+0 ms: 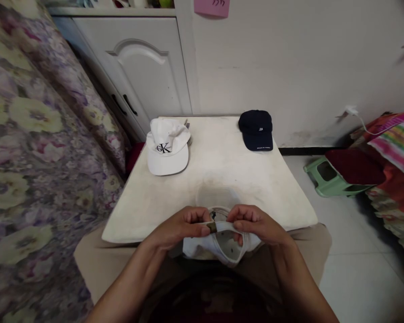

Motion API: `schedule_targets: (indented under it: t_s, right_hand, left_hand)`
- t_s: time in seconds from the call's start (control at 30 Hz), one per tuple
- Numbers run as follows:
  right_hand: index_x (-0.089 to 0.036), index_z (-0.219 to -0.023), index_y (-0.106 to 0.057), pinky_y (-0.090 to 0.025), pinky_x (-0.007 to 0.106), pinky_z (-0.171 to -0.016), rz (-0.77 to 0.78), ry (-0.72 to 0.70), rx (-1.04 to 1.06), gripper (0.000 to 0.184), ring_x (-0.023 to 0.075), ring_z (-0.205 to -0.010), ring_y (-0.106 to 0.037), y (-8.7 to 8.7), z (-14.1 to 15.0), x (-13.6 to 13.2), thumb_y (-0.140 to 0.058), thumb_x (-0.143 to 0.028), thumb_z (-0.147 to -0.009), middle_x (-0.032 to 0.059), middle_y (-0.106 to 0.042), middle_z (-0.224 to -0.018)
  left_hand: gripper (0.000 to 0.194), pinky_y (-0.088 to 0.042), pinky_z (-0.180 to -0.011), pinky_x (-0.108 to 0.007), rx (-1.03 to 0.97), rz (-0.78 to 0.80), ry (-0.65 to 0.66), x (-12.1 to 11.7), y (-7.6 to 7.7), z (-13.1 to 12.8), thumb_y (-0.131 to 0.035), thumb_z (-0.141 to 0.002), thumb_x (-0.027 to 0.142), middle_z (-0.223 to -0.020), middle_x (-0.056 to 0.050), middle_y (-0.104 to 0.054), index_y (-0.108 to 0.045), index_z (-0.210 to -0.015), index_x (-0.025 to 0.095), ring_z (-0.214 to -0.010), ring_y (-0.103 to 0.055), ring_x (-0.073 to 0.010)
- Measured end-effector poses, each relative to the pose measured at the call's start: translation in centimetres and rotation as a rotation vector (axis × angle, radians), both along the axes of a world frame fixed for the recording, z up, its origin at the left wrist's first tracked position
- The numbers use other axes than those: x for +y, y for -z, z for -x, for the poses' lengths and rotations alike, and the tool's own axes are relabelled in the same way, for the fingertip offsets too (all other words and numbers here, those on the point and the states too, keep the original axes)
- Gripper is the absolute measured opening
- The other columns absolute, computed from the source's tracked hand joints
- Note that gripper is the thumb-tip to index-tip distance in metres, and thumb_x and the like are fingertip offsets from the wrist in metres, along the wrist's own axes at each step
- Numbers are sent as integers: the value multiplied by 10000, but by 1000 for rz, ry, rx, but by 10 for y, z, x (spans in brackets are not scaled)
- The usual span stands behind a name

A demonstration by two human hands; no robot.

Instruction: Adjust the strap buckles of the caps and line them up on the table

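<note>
The pale cap (198,247) hung open at the near edge of the surface (215,157), its left hand's (191,220) fingers pinching the back strap by the clasp (211,227) and the right hand's (256,220) fingers gripping the band. It looked light and soft, likely to sag unless held by that firmer band. Beyond lay a white cap (168,163), left, and a navy cap (256,125), right.

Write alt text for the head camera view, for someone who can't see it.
A person's left hand and right hand pinch the band of a pale fabric cap at the near edge of a cream-coloured table. Farther back on it sit a white cap with black letters, at left, and a navy-blue cap with small white lettering, at right.
</note>
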State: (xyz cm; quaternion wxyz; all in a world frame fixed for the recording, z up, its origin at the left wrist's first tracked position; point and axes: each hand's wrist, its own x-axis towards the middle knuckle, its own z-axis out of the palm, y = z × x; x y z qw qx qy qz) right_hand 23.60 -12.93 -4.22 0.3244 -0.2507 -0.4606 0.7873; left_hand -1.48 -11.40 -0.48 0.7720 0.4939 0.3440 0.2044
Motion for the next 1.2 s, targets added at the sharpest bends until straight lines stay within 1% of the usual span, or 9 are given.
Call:
schedule_targets:
  t_s: [0.13,0.23,0.37,0.5,0.7,0.83,0.97,1.07,1.2]
  right_hand:
    - [-165,-1051,-673,-487,234,-682,-39,-34,-4,229,116,-691,-667,0,-7,-1,-733,-282,-864,12,-725,-781]
    - [-173,-1076,-675,-475,236,-702,-62,-41,-29,252,121,-722,-671,2,-12,-2,-739,-284,-859,14,-728,-798]
    - [-188,-1042,-698,-462,221,-665,-55,84,-44,234,96,-678,-639,4,-17,-2,-750,-307,-846,-1,-697,-843]
    - [-186,-1036,-699,-444,222,-641,-82,146,-163,220,94,-652,-603,4,-22,-1,-713,-333,-873,-9,-673,-803]
    - [-196,-1009,-677,-463,259,-689,-216,381,-367,226,143,-758,-624,-19,-13,-10,-736,-330,-836,15,-690,-832]
    - [-219,-1037,-656,-478,246,-648,-201,237,-331,288,136,-731,-621,-30,7,-18,-778,-246,-778,-6,-669,-830]
    - [-204,-990,-638,-392,192,-486,-89,210,-257,278,87,-555,-522,-20,13,-19,-790,-262,-765,-49,-593,-698]
    - [-185,-954,-653,-395,201,-520,-88,230,-223,261,86,-572,-527,-13,9,-19,-796,-301,-769,-38,-608,-695]
    - [-189,-983,-680,-416,235,-589,-173,221,-284,234,120,-661,-554,-18,7,-22,-756,-332,-814,-7,-635,-756]
  left_hand:
    - [282,-285,-505,-174,-50,60,-84,0,5,-1,-828,-676,280,-641,37,-563,-588,-728,140,-559,-426,-68]
    - [289,-295,-489,-172,-81,93,-83,1,6,-2,-832,-670,261,-643,34,-574,-579,-747,146,-539,-436,-66]
    - [296,-273,-470,-169,-64,86,-69,3,6,-3,-832,-680,269,-653,35,-580,-590,-799,148,-524,-423,-60]
    - [293,-232,-472,-172,17,-2,-36,2,2,-6,-813,-722,322,-613,60,-528,-608,-827,141,-508,-372,-47]
    - [284,-304,-534,-205,82,-101,14,-7,-5,-23,-792,-736,336,-675,42,-573,-597,-835,154,-575,-450,-82]
    - [216,-327,-586,-219,84,-203,12,-14,-10,-32,-752,-784,299,-721,38,-576,-584,-816,166,-640,-469,-98]
    - [216,-299,-578,-224,93,-226,28,-17,-11,-23,-702,-837,334,-730,41,-562,-594,-943,180,-628,-440,-99]
    - [270,-298,-580,-231,104,-204,19,-19,-10,-12,-693,-847,347,-742,36,-561,-584,-1038,188,-630,-442,-107]
    - [248,-332,-627,-242,77,-243,-10,-22,-8,-10,-672,-871,327,-817,13,-582,-602,-1070,197,-703,-481,-126]
